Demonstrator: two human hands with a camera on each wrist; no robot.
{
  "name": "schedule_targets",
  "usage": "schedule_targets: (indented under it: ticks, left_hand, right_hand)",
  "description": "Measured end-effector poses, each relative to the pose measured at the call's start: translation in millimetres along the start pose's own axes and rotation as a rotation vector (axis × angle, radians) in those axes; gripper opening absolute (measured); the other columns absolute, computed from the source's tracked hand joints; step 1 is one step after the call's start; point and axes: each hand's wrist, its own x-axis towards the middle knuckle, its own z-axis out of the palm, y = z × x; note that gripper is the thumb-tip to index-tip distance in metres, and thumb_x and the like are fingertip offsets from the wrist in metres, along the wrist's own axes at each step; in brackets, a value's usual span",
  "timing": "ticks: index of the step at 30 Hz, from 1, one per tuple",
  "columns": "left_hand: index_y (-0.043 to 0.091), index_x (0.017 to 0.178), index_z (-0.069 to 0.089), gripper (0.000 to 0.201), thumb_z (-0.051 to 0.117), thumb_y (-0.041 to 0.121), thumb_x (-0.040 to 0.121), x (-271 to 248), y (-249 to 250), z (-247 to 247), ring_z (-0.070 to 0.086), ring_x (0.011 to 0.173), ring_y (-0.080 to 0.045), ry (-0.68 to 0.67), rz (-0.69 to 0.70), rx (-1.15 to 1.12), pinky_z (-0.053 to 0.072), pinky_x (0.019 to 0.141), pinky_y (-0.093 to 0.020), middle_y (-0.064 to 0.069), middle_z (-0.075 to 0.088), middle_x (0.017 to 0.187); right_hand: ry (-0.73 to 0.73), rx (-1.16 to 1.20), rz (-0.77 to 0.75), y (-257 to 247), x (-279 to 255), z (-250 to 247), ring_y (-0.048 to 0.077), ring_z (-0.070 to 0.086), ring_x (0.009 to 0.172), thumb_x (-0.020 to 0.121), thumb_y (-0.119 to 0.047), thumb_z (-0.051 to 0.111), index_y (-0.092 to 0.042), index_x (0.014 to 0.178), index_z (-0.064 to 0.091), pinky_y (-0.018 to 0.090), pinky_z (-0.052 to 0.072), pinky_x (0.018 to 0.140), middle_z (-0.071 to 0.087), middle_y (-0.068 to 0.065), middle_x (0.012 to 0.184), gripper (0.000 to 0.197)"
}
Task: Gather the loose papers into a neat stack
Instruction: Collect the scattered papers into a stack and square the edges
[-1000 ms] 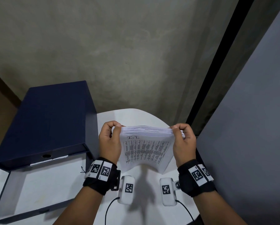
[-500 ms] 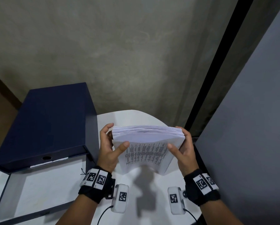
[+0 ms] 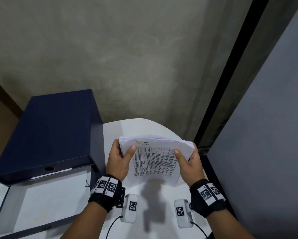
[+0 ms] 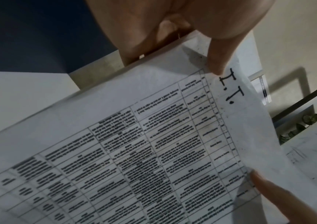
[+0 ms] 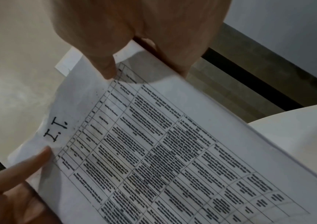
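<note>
Since a second ago both hands have shifted from pinching the stack's top edge to clasping its sides, thumbs now on the front sheet. Stack [image 3: 155,161] — printed table, handwritten "I.T." at top — held tilted above the table [image 3: 120,131], its lower edge low over the tabletop, contact unclear; left hand [image 3: 118,161] grips the left side, thumb on the page; right hand [image 3: 189,163] grips the right side likewise. Box [image 3: 46,133] — dark blue, open — stands left of the hands.
</note>
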Motion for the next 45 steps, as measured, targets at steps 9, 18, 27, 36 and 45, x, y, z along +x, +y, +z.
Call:
schedule_targets:
  ticks: [9,18,27,36,45]
  left_hand:
    - [0.035,0.105,0.042,0.021,0.051,0.02,0.093,-6,17,18,0.063,0.084,0.01,0.022,0.14,0.157,0.048,0.07,-0.006,0.014,0.063,0.099]
    - [0.022,0.108,0.036,0.022,0.051,0.012,0.096,-25,-7,18,0.061,0.08,-0.009,-0.02,0.0,0.38,0.046,0.069,-0.005,0.004,0.062,0.094]
    - [0.023,0.108,0.035,0.024,0.052,0.013,0.095,-23,-28,16,0.065,0.084,-0.016,0.008,-0.033,0.418,0.049,0.071,-0.014,0.002,0.063,0.093]
    - [0.012,0.126,0.039,0.038,0.057,0.016,0.092,-22,-64,3,0.064,0.096,-0.026,-0.063,-0.163,0.502,0.051,0.086,-0.031,-0.006,0.066,0.108]
    - [0.012,0.126,0.048,0.034,0.054,0.015,0.093,-28,-80,0,0.063,0.105,-0.026,-0.101,-0.229,0.541,0.046,0.089,-0.026,-0.007,0.067,0.116]
  right_hand:
    - [0.043,0.055,-0.087,-24,6,9,-0.005,0.066,0.081,0.094,-0.006,0.057,-0.028,0.102,0.049,0.012,0.051,0.073,0.066,-0.008,0.094,0.025]
    - [-0.019,-0.106,0.118,13,-9,11,0.006,0.064,0.105,0.097,-0.018,0.054,-0.023,0.128,0.044,0.044,0.051,0.099,0.066,-0.009,0.112,0.033]
    - [-0.061,-0.129,0.081,19,-8,15,-0.001,0.064,0.096,0.098,-0.016,0.052,-0.037,0.112,0.044,0.029,0.052,0.088,0.065,-0.014,0.105,0.026]
    - [-0.047,-0.212,0.188,43,-25,10,-0.002,0.061,0.089,0.093,-0.008,0.058,-0.035,0.108,0.044,0.021,0.05,0.076,0.062,-0.016,0.099,0.034]
    - [0.005,-0.289,0.215,57,-24,15,0.0,0.061,0.081,0.095,-0.017,0.057,-0.01,0.124,0.054,0.033,0.053,0.079,0.063,-0.017,0.09,0.03]
